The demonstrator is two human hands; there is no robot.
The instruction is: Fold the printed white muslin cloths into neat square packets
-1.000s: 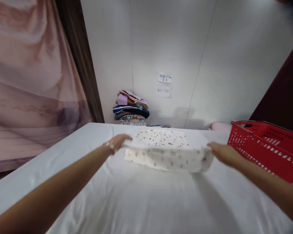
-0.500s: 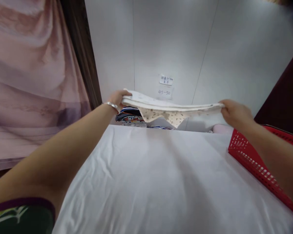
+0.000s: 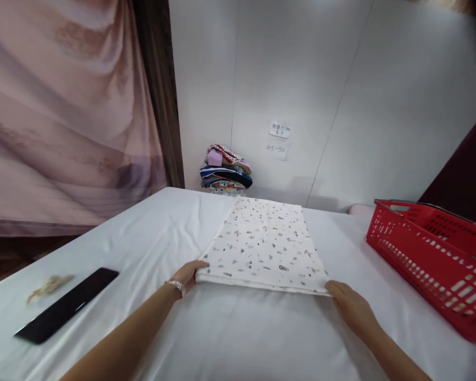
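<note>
Since both hands are at the near corners, I'm logging a two-handed hold: left hand [image 3: 187, 274] pinches the near left corner, right hand [image 3: 349, 304] the near right corner of a white, folded, rectangular printed cloth [image 3: 265, 243] with small scattered motifs. Cloth lies mid-counter, far end by the back edge of the counter draped in wrinkled white fabric [image 3: 238, 338]. Near edge shows layers; from my end I can't tell if it touches the surface. Silver-coloured bracelet [image 3: 177, 287] on left wrist. Left side: flat black rectangular object [image 3: 69, 304], small beige tangled piece [image 3: 51, 286] just beside it, material unclear. Right side: red perforated plastic basket [image 3: 420, 259], apart from right hand. At the back I get a multicoloured stack of folded fabrics [image 3: 227, 174] by the pale panelled wall [image 3: 297, 69], lower white paper note [image 3: 277, 150] reading 45-50.
</note>
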